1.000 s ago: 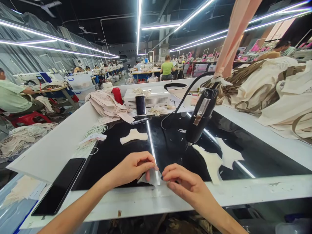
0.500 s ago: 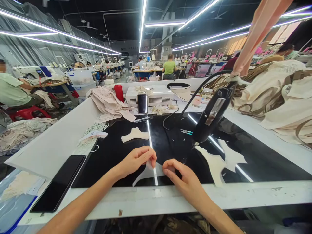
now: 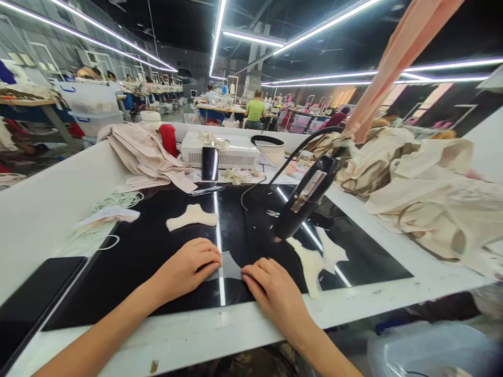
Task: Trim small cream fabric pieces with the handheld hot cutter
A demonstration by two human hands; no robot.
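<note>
A thin, see-through whitish piece of sheet material (image 3: 231,266) lies on the glossy black work surface (image 3: 137,277) between my hands. My left hand (image 3: 192,267) is closed at its left side, fingertips bent onto the edge. At the right corner, my right hand (image 3: 271,288) pinches it between thumb and fingers. Just beyond my left hand sits a cream shaped fabric piece (image 3: 192,217). Two more cut pieces, a cream one (image 3: 310,264) and a white one (image 3: 330,248), lie to the right of my right hand.
A black corded tool (image 3: 304,199) hangs from a pink strap (image 3: 396,73) over the right side. Thread snips (image 3: 272,213) lie behind it. A white box (image 3: 220,152) and phone (image 3: 209,163) stand at the back. Fabric heaps (image 3: 436,193) fill the right; cords (image 3: 118,201) lie left.
My view has turned to the right. Both hands have come down onto the black surface, and the see-through piece now lies flatter between them.
</note>
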